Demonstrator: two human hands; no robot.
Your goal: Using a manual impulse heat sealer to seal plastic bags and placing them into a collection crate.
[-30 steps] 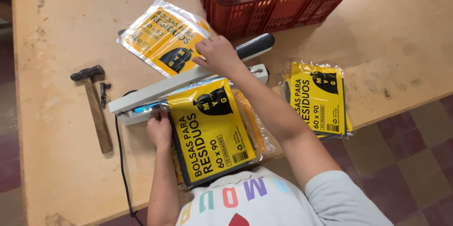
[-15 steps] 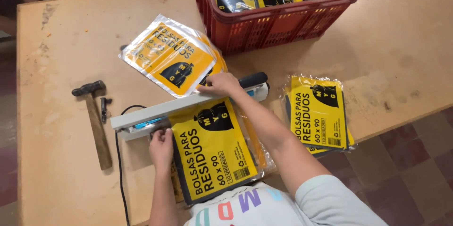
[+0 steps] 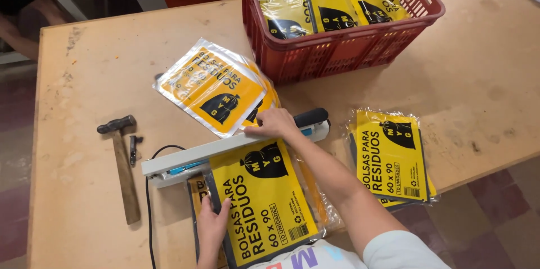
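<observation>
A white bar-shaped heat sealer [image 3: 191, 155] with a black handle lies across the table in front of me. My right hand [image 3: 274, 124] presses down on its arm near the handle end. A yellow and black plastic packet [image 3: 261, 201] lies with its top edge under the sealer arm. My left hand [image 3: 212, 228] rests flat on the packet's lower left edge, holding it in place. More packets lie under it.
A red plastic crate [image 3: 343, 44] with several yellow packets stands at the back. A loose stack of packets [image 3: 216, 86] lies left of it, another stack [image 3: 391, 154] at the right. A hammer [image 3: 124, 165] lies at the left, beside the sealer's black cord [image 3: 149, 201].
The view has shifted, so everything sits lower and further right in the frame. My right hand stays on the sealer arm and my left hand stays on the packet.
</observation>
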